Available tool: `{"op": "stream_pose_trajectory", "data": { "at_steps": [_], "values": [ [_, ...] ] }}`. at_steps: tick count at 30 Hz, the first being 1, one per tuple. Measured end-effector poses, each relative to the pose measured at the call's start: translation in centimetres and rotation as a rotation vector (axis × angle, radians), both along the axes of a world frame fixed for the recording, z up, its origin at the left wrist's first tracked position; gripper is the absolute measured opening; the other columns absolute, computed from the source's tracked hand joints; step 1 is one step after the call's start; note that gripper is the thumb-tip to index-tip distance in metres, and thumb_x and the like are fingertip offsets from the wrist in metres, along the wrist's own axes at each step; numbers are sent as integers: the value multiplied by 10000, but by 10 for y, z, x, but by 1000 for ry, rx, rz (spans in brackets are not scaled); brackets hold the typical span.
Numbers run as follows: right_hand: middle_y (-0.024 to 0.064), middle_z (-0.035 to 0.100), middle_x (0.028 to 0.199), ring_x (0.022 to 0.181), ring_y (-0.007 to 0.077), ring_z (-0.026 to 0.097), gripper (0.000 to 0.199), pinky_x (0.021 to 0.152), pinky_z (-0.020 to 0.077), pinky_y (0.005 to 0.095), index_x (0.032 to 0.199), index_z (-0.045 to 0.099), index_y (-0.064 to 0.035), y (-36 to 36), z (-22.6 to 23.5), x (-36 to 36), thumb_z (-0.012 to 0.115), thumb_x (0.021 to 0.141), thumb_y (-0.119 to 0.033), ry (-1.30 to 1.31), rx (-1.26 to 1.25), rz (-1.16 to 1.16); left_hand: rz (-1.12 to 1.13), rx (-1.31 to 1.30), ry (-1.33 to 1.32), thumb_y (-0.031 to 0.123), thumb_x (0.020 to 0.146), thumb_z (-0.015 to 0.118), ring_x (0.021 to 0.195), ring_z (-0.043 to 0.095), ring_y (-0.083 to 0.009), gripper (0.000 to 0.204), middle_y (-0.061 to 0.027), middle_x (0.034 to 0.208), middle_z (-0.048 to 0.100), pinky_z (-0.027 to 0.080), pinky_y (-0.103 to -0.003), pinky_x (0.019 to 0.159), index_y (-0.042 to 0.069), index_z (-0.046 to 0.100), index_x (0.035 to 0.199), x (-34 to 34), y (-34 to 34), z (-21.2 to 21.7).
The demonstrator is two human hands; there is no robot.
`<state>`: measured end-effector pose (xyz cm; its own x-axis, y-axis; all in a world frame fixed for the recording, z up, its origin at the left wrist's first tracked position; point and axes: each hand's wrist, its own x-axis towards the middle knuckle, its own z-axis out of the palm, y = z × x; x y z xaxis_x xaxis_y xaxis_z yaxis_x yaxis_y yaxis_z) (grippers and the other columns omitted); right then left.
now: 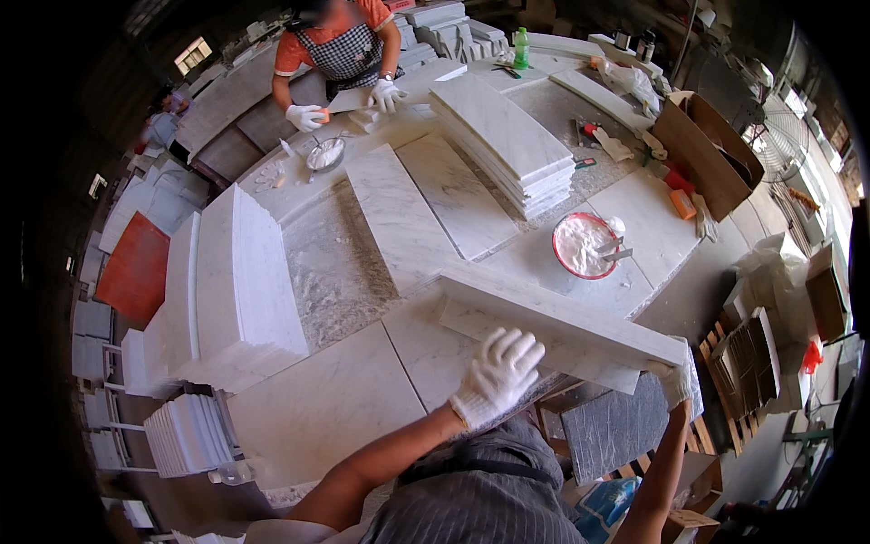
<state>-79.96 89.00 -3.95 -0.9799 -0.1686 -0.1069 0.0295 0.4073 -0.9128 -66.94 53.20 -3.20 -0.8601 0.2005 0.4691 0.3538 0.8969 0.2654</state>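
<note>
A long white marble slab [562, 315] is tilted up on its long edge in front of me, its thin edge facing up. A second white marble piece [580, 358] shows under its near side. My right hand [673, 379], in a white knit glove, is closed round the slab's right end. My left hand [500, 374], also gloved, has its fingers stretched out close to the near marble face; whether it touches cannot be told. Beyond the slab stands a red-rimmed bowl [581, 245] of white paste with metal scrapers [618, 252] in it.
Stacked slabs stand on the table at left [240, 281] and centre [507, 136]. Across the table, a gloved co-worker [340, 54] handles an orange block by another paste bowl [325, 154]. A cardboard box [707, 150] and green bottle [521, 48] stand farther off. A grey slab [616, 426] leans below.
</note>
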Motion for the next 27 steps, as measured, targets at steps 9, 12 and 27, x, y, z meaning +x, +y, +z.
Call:
{"op": "stream_pose_trajectory", "data": {
  "at_steps": [9,12,27],
  "values": [
    [100,599,981,918,220,596,509,811,494,342,1090,537,-8,-6,7,3,764,677,-200,81,91,-17,581,37,-182,320,907,609,735,628,-292,351,-87,932,651,502,-417,588,170,591,1224,8,-47,17],
    [102,597,987,929,223,592,509,824,489,343,1094,538,-10,3,-5,0,761,676,-196,120,123,-6,612,122,35,289,922,599,735,639,-319,390,-112,926,673,500,-445,602,170,559,1291,-12,-73,17],
    [92,650,937,823,184,639,498,718,545,330,1092,549,1,20,-43,-9,805,687,-135,151,52,32,490,269,-285,228,910,598,785,661,-371,289,-162,875,698,516,-456,691,137,631,1183,-41,-59,45]
  ]
}}
